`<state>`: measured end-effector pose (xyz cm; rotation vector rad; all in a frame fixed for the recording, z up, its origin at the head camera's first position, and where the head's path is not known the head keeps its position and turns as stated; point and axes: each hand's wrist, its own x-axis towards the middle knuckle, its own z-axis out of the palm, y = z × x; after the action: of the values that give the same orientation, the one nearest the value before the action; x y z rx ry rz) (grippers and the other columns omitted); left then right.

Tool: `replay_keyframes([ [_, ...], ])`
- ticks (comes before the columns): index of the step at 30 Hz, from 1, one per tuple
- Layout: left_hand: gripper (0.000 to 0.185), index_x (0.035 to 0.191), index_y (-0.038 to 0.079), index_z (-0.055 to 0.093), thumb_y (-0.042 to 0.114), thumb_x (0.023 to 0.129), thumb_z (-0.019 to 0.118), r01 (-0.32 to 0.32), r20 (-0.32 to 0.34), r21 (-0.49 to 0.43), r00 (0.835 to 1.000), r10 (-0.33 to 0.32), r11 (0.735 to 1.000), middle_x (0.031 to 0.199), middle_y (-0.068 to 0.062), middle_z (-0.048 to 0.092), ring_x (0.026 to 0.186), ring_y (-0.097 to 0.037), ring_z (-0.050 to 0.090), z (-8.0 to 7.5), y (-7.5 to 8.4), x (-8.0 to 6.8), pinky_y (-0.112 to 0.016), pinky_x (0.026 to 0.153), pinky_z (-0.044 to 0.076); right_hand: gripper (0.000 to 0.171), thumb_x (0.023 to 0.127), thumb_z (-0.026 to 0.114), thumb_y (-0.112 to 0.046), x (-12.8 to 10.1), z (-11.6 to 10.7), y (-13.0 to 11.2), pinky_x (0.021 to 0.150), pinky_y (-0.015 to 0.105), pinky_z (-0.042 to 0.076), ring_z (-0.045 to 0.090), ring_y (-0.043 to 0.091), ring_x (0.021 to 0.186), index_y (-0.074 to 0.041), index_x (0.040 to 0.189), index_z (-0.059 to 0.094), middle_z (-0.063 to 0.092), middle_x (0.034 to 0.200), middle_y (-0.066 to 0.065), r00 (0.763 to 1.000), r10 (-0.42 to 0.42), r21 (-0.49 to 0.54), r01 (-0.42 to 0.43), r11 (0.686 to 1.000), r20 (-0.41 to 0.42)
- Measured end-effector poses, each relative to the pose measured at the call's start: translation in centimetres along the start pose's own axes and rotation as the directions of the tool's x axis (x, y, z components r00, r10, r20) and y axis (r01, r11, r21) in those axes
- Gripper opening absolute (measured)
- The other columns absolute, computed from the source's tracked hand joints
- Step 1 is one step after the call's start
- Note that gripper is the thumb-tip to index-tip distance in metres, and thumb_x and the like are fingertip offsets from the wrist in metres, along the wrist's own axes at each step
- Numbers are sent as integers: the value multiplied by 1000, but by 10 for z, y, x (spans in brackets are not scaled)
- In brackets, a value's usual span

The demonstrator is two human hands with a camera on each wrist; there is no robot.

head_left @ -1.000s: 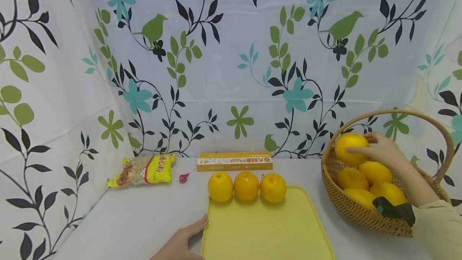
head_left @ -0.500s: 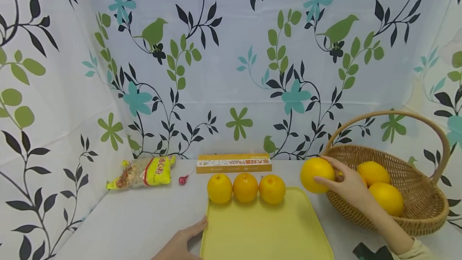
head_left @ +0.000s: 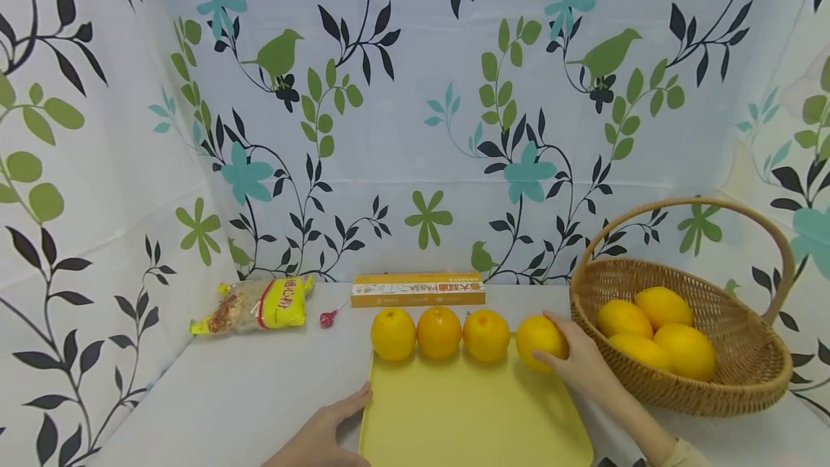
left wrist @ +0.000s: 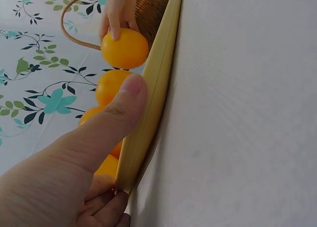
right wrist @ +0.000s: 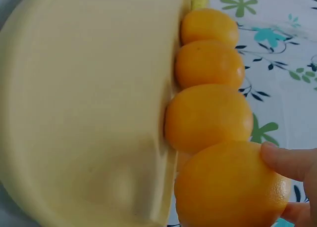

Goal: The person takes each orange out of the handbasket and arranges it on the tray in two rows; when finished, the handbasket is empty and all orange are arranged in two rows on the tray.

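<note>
My right hand (head_left: 579,355) grips an orange (head_left: 541,342) between thumb and fingers, at the back right corner of a yellow tray (head_left: 476,413). In the right wrist view this orange (right wrist: 230,185) is at the near end of a row, right beside its neighbour (right wrist: 208,118). The other three oranges (head_left: 440,332) stand side by side along the tray's back edge. At the tray's left edge, my left hand (head_left: 324,429) rests with thumb and index spread, touching the rim. The left wrist view shows its thumb (left wrist: 116,113) lying across the tray's side, the other fingertips at the near corner.
A wicker basket (head_left: 746,398) with a tall handle and several oranges (head_left: 687,352) stands right of the tray. Behind the row lies a pasta box (head_left: 418,290). A lollipop (head_left: 328,318) and a yellow-labelled food bag (head_left: 259,305) lie at the back left, before a patterned curtain.
My right hand has carried the orange leftward and down from the basket to the right end of the row. The basket has shifted its tilt. The left hand stays at the tray's edge.
</note>
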<state>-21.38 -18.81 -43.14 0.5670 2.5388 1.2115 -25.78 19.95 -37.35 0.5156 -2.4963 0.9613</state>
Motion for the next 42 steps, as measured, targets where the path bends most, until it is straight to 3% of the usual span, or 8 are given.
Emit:
replay_keyframes([
  [11, 82, 122, 13, 30, 41, 54, 65, -3, -1, 23, 1000, 3, 1000, 126, 0, 22, 112, -22, 19, 3, -3, -2, -47, 87, 17, 65, 72, 55, -31, 5, 17, 26, 84, 47, 25, 27, 33, 105, -1, 121, 26, 28, 119, 20, 986, 106, 150, -126, 981, 130],
  [16, 83, 123, 15, 27, 43, 54, 64, -26, -12, 63, 1000, 27, 998, 126, 3, 21, 112, -19, 18, 2, 1, -2, -45, 89, 17, 65, 73, 54, -31, 7, 17, 31, 83, 48, 25, 26, 36, 105, -4, 123, 22, 26, 120, 20, 987, 99, 159, -119, 980, 130],
  [22, 84, 123, 12, 27, 43, 55, 64, -78, -9, 107, 997, 80, 991, 127, 0, 19, 112, -20, 19, -2, 6, 0, -43, 88, 19, 77, 62, 66, -28, 9, 19, 38, 77, 47, 32, 35, 31, 98, -5, 122, 23, 32, 115, 17, 994, 53, 147, -67, 987, 94],
  [27, 83, 123, 13, 27, 43, 55, 64, -51, 6, 84, 999, 51, 995, 127, -1, 20, 112, -23, 18, -2, 6, 1, -46, 88, 17, 80, 61, 66, -26, 10, 21, 41, 81, 49, 27, 31, 32, 102, -5, 123, 20, 30, 117, 18, 994, 35, 159, -51, 986, 101],
  [31, 83, 123, 13, 27, 42, 55, 64, -43, 16, 70, 999, 42, 997, 127, -2, 19, 112, -24, 18, -1, 4, 1, -47, 87, 17, 88, 64, 64, -28, 5, 19, 39, 82, 53, 22, 23, 39, 105, -4, 126, 6, 18, 121, 25, 985, 88, 139, -109, 984, 149],
  [36, 79, 122, 12, 29, 39, 57, 64, -56, 18, 43, 998, 55, 998, 127, -4, 20, 112, -24, 18, 1, 0, 1, -47, 87, 17, 97, 65, 60, -37, -2, 4, 28, 85, 53, 12, 9, 41, 108, 2, 123, -8, -1, 124, 28, 937, 207, 52, -231, 972, 283],
  [40, 76, 122, 11, 31, 37, 58, 64, -52, 26, 11, 998, 52, 999, 127, -5, 20, 112, -24, 19, 2, -2, 0, -47, 88, 16, 89, 68, 55, -41, -4, -27, 9, 86, 50, 16, 13, 37, 110, 6, 124, 3, 4, 126, 25, 850, 258, 23, -301, 953, 460],
  [42, 77, 122, 10, 30, 37, 59, 64, -41, 28, 0, 999, 41, 999, 127, -5, 20, 112, -24, 18, 2, -1, 0, -48, 87, 16, 77, 72, 52, -38, -5, -45, -2, 85, 46, 24, 24, 35, 107, 5, 123, 14, 17, 124, 23, 802, 203, 42, -273, 961, 562],
])
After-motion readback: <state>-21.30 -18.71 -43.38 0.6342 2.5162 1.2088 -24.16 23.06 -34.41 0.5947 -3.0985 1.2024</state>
